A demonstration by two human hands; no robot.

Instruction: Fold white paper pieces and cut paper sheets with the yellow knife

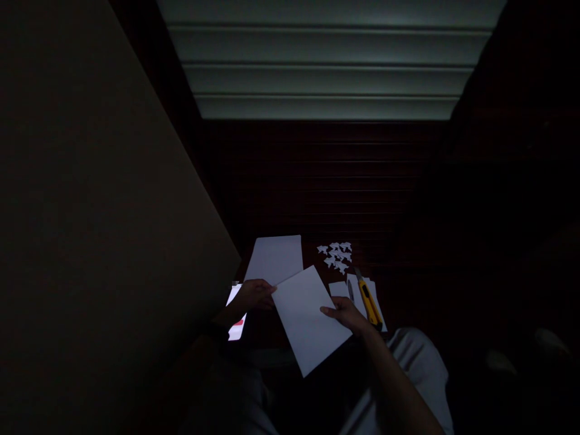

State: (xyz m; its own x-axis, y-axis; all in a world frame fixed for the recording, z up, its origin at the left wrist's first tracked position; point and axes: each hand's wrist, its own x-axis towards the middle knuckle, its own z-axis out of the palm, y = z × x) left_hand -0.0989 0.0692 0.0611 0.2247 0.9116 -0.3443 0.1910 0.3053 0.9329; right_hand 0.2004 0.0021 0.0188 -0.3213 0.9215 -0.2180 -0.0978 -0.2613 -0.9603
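Low in the middle of the view, above the person's lap, both hands are closed on one white sheet. The left hand pinches its upper left corner, and the right hand grips the right edge with the thumb lying on top. The hands are apart, with the sheet spanning the gap between them. Its long axis runs from the far left down toward the near right, so the lower corner points at the person's knees, clear of the dark table. Each hand is on it, neither nearer than the other.

Just beyond the left hand a second sheet lies flat on the table. A lit phone glows beside and below that wrist. Just right of the right hand a yellow utility knife rests on some paper slips, its length pointing away from the person. Farther back sits a small cluster of paper cut-outs. A pale panel fills the left side, and a slatted blind hangs at the top.
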